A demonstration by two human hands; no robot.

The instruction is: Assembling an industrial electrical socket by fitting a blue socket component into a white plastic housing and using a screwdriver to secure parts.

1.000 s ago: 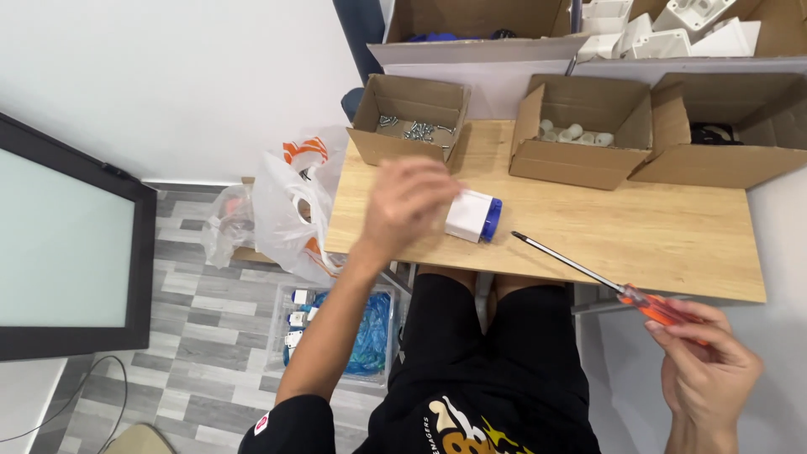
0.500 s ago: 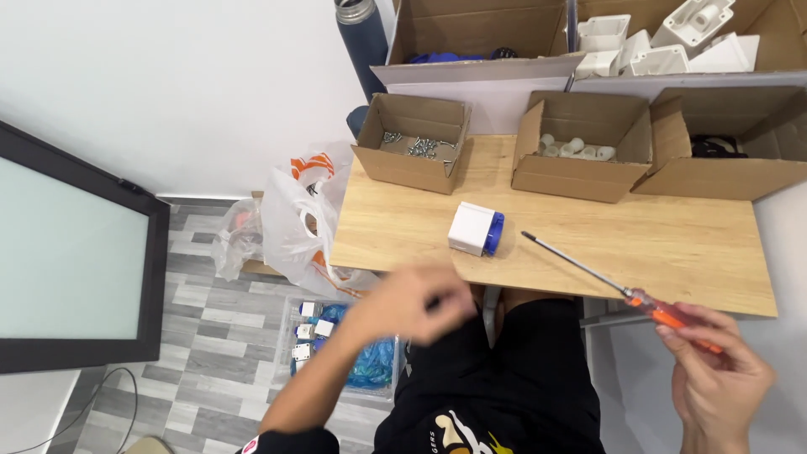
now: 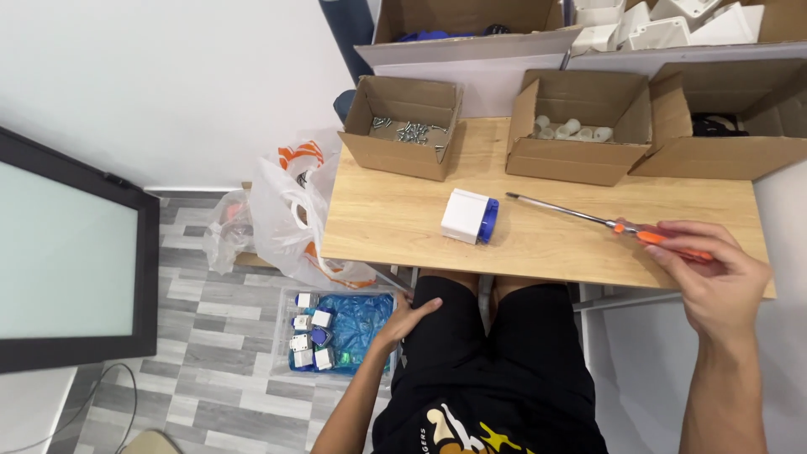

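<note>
Gripping an orange-handled screwdriver (image 3: 607, 223) in the right hand (image 3: 710, 273), fingers (image 3: 672, 252) closed round the handle, long steel shaft laid low over the wooden worktop (image 3: 395, 219) and running up and to the left; tip aimed at a white-and-blue box-shaped part (image 3: 469, 216) lying alone on the worktop, just beyond the tip and apart from it; part well to the left of the right hand, along the line of the shaft; left hand (image 3: 409, 315) down below the worktop edge, resting by the thigh beside a clear floor bin (image 3: 336, 332), fingers loosely spread and holding nothing; right hand by way of the tool nearer the part, left hand lower and off the worktop altogether. Counted: one screwdriver; one white-and-blue part on the worktop; three open cardboard boxes along the back edge, namely a box of screws (image 3: 405, 126), a box of small white cylinders (image 3: 580, 126) and a third box (image 3: 723, 134) with dark contents hard to make out; several similar white-and-blue parts in the floor bin, exact number unclear; white plastic bags (image 3: 282, 210) on the floor at the worktop's left end; one dark-framed screen (image 3: 63, 252) at far left.
</note>
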